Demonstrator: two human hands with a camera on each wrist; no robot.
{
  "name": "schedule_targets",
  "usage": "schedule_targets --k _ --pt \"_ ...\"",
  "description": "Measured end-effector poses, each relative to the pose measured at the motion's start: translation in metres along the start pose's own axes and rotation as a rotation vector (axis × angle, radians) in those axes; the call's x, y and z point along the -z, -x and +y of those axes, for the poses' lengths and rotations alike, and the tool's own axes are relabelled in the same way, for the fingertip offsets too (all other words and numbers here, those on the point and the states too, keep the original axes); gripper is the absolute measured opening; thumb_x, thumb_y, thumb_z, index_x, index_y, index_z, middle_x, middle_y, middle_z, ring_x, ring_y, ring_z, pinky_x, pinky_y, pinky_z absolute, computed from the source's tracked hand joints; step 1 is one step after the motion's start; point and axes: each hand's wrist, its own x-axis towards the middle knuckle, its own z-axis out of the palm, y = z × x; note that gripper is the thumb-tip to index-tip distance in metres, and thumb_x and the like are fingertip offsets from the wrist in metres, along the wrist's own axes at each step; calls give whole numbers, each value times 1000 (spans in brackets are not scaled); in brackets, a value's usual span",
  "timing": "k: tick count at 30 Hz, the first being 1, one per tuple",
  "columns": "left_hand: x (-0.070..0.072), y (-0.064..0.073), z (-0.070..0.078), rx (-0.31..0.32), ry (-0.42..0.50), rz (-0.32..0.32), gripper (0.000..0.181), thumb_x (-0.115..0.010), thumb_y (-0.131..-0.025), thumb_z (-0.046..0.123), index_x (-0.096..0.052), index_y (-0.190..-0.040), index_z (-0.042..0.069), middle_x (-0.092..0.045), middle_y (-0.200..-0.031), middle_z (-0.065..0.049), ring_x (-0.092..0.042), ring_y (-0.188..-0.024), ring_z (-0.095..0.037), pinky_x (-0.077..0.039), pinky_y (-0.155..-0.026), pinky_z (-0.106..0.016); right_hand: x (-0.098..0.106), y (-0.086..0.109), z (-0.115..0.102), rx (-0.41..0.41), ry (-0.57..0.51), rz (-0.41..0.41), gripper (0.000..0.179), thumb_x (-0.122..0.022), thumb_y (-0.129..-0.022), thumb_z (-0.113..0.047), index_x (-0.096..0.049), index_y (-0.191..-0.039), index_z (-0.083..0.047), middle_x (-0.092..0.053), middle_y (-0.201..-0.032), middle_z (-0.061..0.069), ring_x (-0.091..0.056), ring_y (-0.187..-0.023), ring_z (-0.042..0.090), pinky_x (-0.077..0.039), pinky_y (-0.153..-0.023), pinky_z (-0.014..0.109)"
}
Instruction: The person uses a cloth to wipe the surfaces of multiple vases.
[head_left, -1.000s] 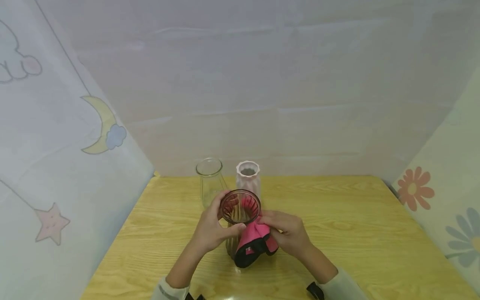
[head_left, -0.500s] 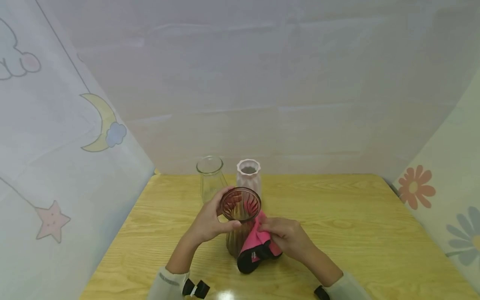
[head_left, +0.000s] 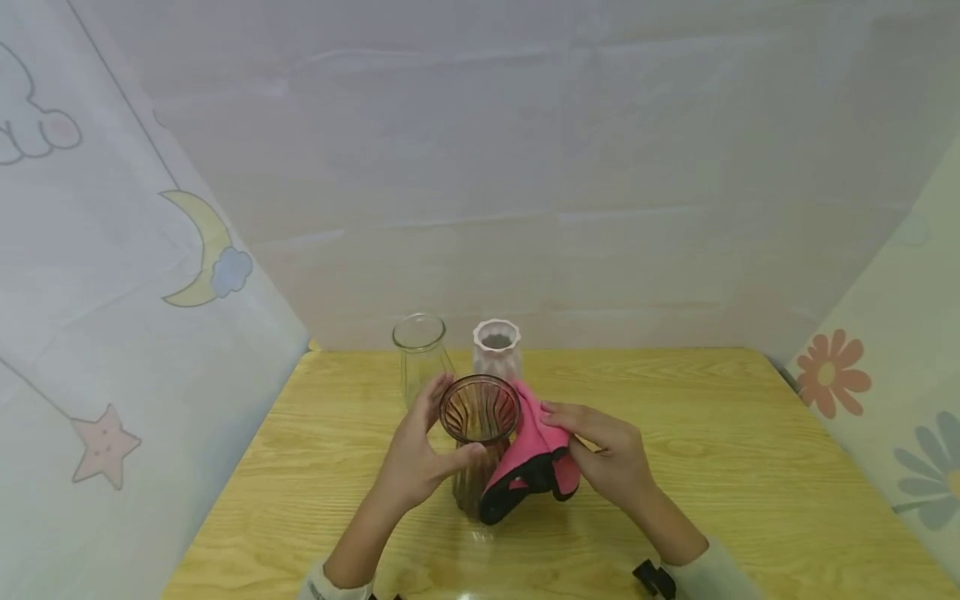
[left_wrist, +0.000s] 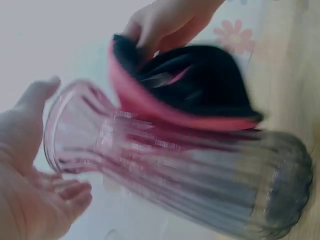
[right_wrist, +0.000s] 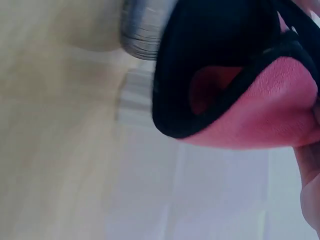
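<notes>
A fluted, reddish-tinted glass vase (head_left: 471, 483) stands upright near the middle of the table, its wide rim facing up. My left hand (head_left: 411, 458) holds it about the flared top, thumb at the near side and fingers at the far side. Between the thumb and fingers of my right hand (head_left: 611, 450) is a pink cloth (head_left: 536, 437) with black edging, which lies along the vase's right side. In the left wrist view the cloth (left_wrist: 150, 105) bulges open beside the glass, showing its dark inner face. The right wrist view shows the folded cloth (right_wrist: 265, 110) close up.
Behind the held vase stand a clear glass vase (head_left: 422, 367) on the left and a pale pink ribbed vase (head_left: 497, 358) on the right. The wooden table (head_left: 697, 433) ends at a pale sheet backdrop (head_left: 525, 167), with printed sheets on both sides.
My right hand has shifted to the right, drawing the pink cloth out wider from the vase. The left hand and the vase stay nearly in place.
</notes>
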Motion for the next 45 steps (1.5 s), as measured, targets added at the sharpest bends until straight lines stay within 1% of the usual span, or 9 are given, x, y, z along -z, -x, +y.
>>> schedule_targets --k 3,11,16,19,25,29,35,41,45 --pt "-7 4 6 54 -19 47 102 -89 -79 33 -29 -157 5 -41 -157 -14 -45 -142 -31 -34 -117 -52 -2 -8 2 27 -44 58 19 -65 -100 -14 -78 -104 0 -75 -107 20 -72 -108 21 -54 -92 22" --pt "-17 4 11 139 -52 72 99 -88 -79 37 -31 -156 10 -54 -144 -14 -56 -130 -34 -44 -107 -57 -19 -4 10 9 -204 51 14 -70 -93 0 -75 -105 3 -73 -111 23 -70 -113 23 -55 -92 27" --pt "-14 2 9 136 -71 56 95 -88 -79 36 -34 -154 13 -59 -137 -12 -60 -124 -29 -48 -103 -54 -25 2 12 -5 -245 24 16 -70 -91 6 -75 -106 2 -73 -110 24 -69 -114 21 -56 -92 28" --pt "-12 0 6 116 -70 33 95 -88 -79 34 -34 -153 10 -59 -137 -13 -60 -125 -30 -49 -103 -52 -29 6 12 -3 -254 9 26 -70 -85 17 -75 -105 2 -73 -109 23 -69 -114 20 -56 -93 28" --pt "-9 -3 4 106 -56 0 97 -88 -80 32 -31 -155 5 -57 -140 -15 -58 -128 -32 -48 -105 -51 -30 6 7 -27 -152 -29 45 -66 -70 30 -77 -101 1 -76 -104 19 -71 -109 17 -55 -94 26" --pt "-8 -5 4 104 -52 -10 97 -88 -79 30 -32 -155 7 -57 -140 -14 -58 -129 -30 -48 -106 -50 -28 4 4 -46 -84 -93 44 -68 -72 27 -77 -103 -4 -76 -102 15 -73 -105 20 -54 -94 24" --pt "-6 -6 4 98 -41 -15 94 -89 -79 27 -34 -154 10 -58 -139 -10 -58 -128 -26 -48 -106 -48 -25 3 4 -76 -47 -175 46 -70 -70 27 -78 -103 -5 -77 -102 13 -74 -98 28 -55 -91 22" --pt "-4 -6 0 75 9 -31 91 -88 -79 21 -36 -152 9 -59 -138 -9 -58 -128 -23 -47 -107 -46 -25 7 6 -67 -17 -220 48 -73 -68 28 -78 -100 -8 -77 -100 12 -75 -94 30 -56 -87 21" --pt "-3 -8 -1 65 3 -50 92 -88 -80 22 -34 -153 7 -58 -139 -9 -57 -129 -23 -46 -109 -45 -24 8 7 -57 -12 -235 49 -72 -68 28 -78 -101 -8 -77 -102 13 -75 -97 31 -55 -89 22"
